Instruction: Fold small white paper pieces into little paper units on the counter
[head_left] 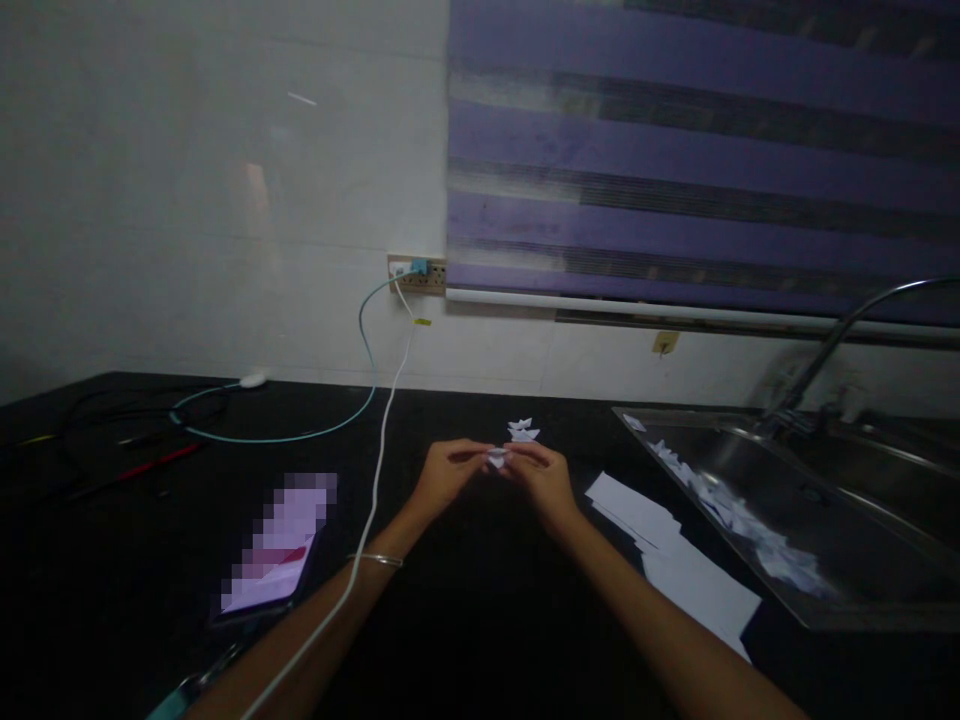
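Observation:
Between my two hands, above the dark countertop (465, 620), is a small folded white paper (497, 457). My left hand (450, 470) pinches its left side, thumb and fingers together. From the other side, my right hand (541, 475) grips it the same way. Just beyond the fingers stand a few small folded paper boats (523, 430). To the right of my right forearm lie loose white paper sheets (637, 512), partly overlapping. Fine folds of the held piece are too small to make out.
Many folded papers (739, 515) line the left rim of the steel sink (862, 520), under a curved faucet (832, 345). A lit phone (281, 545) lies left. A white cable (381, 450) crosses my left forearm from the wall socket (417, 275).

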